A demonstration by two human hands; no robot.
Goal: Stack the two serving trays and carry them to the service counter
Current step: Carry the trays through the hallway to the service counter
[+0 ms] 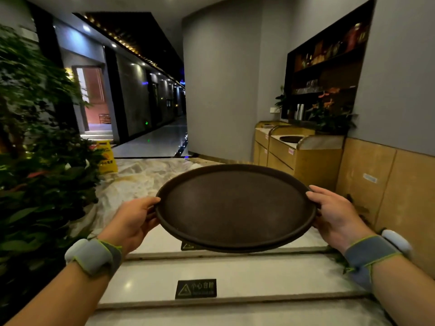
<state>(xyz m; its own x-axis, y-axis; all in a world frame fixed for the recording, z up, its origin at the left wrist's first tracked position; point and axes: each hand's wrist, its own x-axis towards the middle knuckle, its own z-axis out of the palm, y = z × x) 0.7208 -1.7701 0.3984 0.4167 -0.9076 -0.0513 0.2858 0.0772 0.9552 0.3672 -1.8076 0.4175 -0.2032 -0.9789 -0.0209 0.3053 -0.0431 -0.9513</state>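
Two dark brown oval serving trays (235, 205) are stacked, the lower one showing only as a second rim under the front edge. They hang level in front of me above descending steps. My left hand (134, 220) grips the stack's left rim, thumb on top. On the right rim my right hand (334, 215) holds the same way. The service counter (303, 151), a tan cabinet with a pale top, stands ahead on the right against the wall; another dark tray (292, 138) lies on it.
Pale stone steps (211, 271) with dark warning plaques lead down under the trays. Leafy plants (35, 161) fill the left side. A yellow wet-floor sign (107, 158) stands beyond them. A corridor runs ahead; a dark wall shelf (327, 74) hangs over the counter.
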